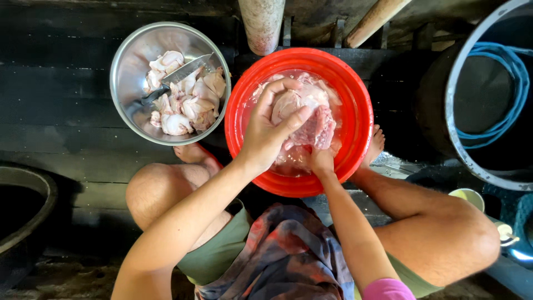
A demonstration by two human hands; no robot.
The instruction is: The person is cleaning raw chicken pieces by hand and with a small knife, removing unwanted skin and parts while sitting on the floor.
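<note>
Dark, worn wooden floor planks point(61, 83) carry a round red plastic basin point(355, 105) between the squatting person's bare feet. In it lies pale pink raw chicken point(325, 130), wet and glistening. The left hand point(272, 125) clasps a rounded piece from above; the right hand point(321, 158) grips the meat from below. Just beside the basin, a shiny steel bowl point(130, 61) holds cut pieces and a knife point(180, 75).

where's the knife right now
In the head view, the knife lies in the steel bowl at upper left, resting on cut raw chicken pieces, just left of the red basin.
</note>
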